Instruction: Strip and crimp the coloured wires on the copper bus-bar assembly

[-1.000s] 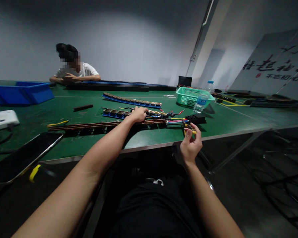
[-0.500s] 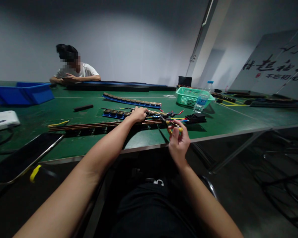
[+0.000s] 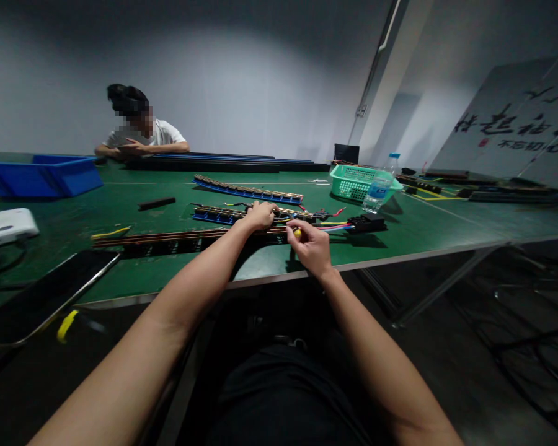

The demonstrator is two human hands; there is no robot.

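My left hand (image 3: 261, 217) rests over the long black rail with copper strips (image 3: 177, 238), its fingers bent and closed near thin wires. What they grip is hidden. Close beside it, my right hand (image 3: 312, 248) is wrapped around pliers with yellow-and-black handles (image 3: 298, 233); only a yellow handle end shows, and the jaws are hidden by the fingers. Coloured wires (image 3: 337, 227) run right from the rail to a black connector block (image 3: 367, 222). Just behind the hands lies a shorter strip with a blue base (image 3: 216, 214), and another blue-based strip (image 3: 248, 189) lies farther back.
A green basket (image 3: 348, 184) with a water bottle (image 3: 377, 191) stands right. On the left are a blue bin (image 3: 69, 175), a white device (image 3: 7, 226) and a phone (image 3: 51, 291) by the table edge. A person (image 3: 142, 133) leans on the far side.
My right hand has moved left with the pliers, closer to my left hand, and turned so its back faces me. My left hand has stayed in place.
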